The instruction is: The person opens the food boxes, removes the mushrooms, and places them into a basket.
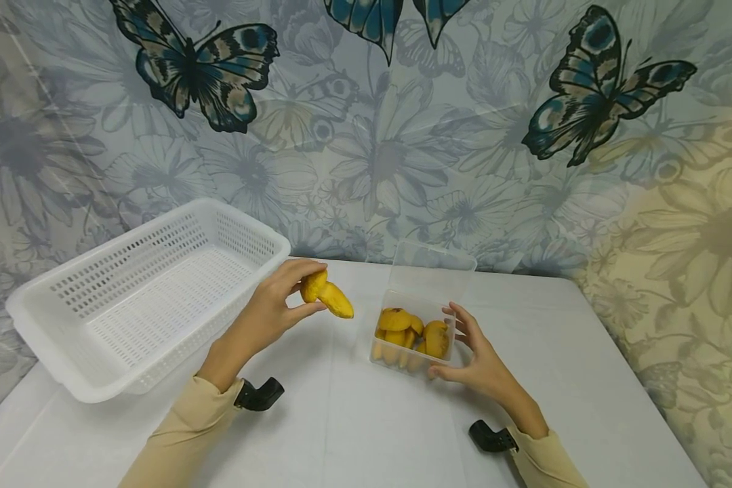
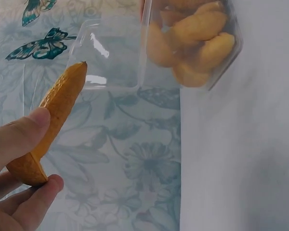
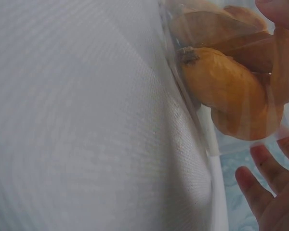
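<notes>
My left hand [image 1: 268,308] pinches a yellow mushroom [image 1: 332,298] between thumb and fingers, above the table beside the basket. In the left wrist view the thumb lies across the stem of this mushroom [image 2: 65,106], and fingertips touch its cap. A clear plastic box [image 1: 425,306] stands on the table to the right, its hinged lid [image 1: 432,268] raised at the back. Several yellow mushrooms [image 1: 396,320] lie inside. My right hand [image 1: 478,359] holds the box's right side, thumb by the front corner and fingers along the side wall.
A large white perforated basket [image 1: 67,271] stands on the left of the table. White cloth covers the table [image 1: 366,420]. Behind it hangs a butterfly-and-flower patterned backdrop [image 1: 378,169]. Black wrist cameras [image 1: 259,394] sit on both sleeves.
</notes>
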A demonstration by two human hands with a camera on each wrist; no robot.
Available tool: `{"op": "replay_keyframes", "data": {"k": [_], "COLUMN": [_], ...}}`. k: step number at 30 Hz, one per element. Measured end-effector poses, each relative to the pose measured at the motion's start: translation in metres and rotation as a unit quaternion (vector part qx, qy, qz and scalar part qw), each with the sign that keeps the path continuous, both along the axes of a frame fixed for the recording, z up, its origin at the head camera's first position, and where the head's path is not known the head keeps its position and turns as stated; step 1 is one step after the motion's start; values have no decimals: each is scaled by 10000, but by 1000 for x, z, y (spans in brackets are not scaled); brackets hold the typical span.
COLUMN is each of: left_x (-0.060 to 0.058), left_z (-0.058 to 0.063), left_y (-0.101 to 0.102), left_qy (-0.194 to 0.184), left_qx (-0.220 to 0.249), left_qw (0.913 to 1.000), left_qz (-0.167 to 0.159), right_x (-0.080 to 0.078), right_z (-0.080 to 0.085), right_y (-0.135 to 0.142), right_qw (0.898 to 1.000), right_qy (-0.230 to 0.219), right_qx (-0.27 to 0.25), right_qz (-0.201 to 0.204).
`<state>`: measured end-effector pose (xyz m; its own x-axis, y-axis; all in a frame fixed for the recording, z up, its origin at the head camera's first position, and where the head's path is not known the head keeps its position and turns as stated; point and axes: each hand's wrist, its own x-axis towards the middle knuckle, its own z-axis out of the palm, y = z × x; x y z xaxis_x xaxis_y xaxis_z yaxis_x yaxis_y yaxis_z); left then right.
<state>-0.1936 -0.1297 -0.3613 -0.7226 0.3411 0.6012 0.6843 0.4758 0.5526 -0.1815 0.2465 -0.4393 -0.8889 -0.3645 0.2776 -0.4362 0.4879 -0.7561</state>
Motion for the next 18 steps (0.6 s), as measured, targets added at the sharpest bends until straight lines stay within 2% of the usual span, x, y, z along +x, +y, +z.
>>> {"op": "replay_keyframes", "data": {"k": [12, 18], "left_x": [12, 17], "left_z": [3, 2], "left_y": [-37, -53], "left_qy": [75, 138], "left_qx": [-159, -305], "left_qw": [9963, 9938], "left_qz": [836, 1063], "right_x": [0, -1], "right_z": [0, -1], "right_y": [-1, 0], "right_qw": [10000, 10000], "right_qy": [44, 47], "right_qx": [-46, -52], "right_qz": [35, 38]}}
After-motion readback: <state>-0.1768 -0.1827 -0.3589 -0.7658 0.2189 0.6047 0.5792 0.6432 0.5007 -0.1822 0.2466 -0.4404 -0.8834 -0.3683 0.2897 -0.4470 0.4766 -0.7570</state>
